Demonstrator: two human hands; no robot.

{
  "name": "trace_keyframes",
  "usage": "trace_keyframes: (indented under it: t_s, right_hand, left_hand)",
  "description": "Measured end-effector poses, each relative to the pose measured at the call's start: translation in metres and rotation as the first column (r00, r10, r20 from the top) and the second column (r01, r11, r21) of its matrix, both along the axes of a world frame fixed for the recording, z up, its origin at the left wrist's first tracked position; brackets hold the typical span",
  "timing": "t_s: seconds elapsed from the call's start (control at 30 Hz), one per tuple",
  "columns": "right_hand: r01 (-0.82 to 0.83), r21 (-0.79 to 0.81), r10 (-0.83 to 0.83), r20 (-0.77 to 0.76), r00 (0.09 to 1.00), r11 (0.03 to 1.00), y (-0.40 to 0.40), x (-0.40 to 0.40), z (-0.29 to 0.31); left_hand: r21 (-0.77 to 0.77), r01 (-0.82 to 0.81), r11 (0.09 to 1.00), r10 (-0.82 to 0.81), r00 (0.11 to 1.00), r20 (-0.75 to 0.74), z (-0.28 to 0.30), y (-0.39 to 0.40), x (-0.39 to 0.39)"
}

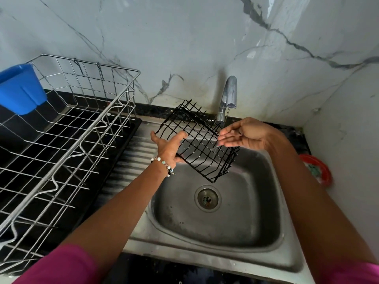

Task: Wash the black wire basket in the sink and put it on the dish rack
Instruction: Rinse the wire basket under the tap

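Observation:
A black wire basket (202, 148) is held tilted over the steel sink (264, 228), just under the chrome tap (228, 99). My left hand (167, 147) grips its left edge, thumb on top and fingers underneath. A thin stream of water falls from the tap onto the basket's right part. My right hand (244, 135) hovers palm-up, fingers apart, over the basket's right side by the stream; whether it touches the wire is unclear. The steel dish rack (67, 140) stands on a black tray at the left.
A blue plastic cup (19, 89) hangs on the dish rack's far left rim. A red round dish (316, 169) lies on the black counter at the right, by the marble wall. The sink's ribbed drainboard (133, 158) lies between rack and basin.

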State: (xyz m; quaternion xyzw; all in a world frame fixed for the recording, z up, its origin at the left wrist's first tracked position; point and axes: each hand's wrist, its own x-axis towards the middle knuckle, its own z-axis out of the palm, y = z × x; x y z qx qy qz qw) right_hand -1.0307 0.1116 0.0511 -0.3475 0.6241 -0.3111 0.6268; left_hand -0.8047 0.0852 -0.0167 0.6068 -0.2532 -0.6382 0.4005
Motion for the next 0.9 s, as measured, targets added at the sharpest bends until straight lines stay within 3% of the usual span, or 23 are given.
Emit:
trace_keyframes:
  t_s: [0.13, 0.23, 0.33, 0.43, 0.6, 0.9]
  right_hand:
    - [0.175, -0.111, -0.179, -0.035, 0.983, 0.978, -0.007, -0.001, -0.002]
    - [0.071, -0.111, -0.062, 0.082, 0.995, 0.991, -0.01, 0.003, 0.004]
    - [-0.068, -0.034, 0.068, -0.015, 0.998, 0.997, -0.011, 0.005, 0.008]
    - [-0.006, -0.039, 0.001, -0.145, 0.989, 0.999, -0.017, 0.007, 0.005]
    - [-0.041, -0.017, 0.04, -0.084, 0.996, 0.999, -0.019, 0.01, 0.002]
    - [0.135, -0.121, -0.15, -0.126, 0.981, 0.983, -0.021, 0.007, -0.002]
  left_hand:
    - [-0.019, -0.056, 0.998, 0.055, 0.998, -0.015, 0.0, 0.001, -0.003]
    - [-0.038, -0.084, 0.996, 0.084, 0.996, -0.005, 0.001, 0.001, -0.003]
    - [-0.054, -0.106, 0.993, 0.106, 0.994, 0.003, 0.002, -0.001, 0.0]
    - [-0.075, -0.115, 0.99, 0.115, 0.993, -0.006, 0.005, -0.003, 0.004]
    - [-0.084, -0.143, 0.986, 0.143, 0.99, -0.009, 0.006, -0.005, 0.008]
    - [-0.081, -0.111, 0.991, 0.111, 0.994, -0.005, 0.004, -0.005, 0.012]
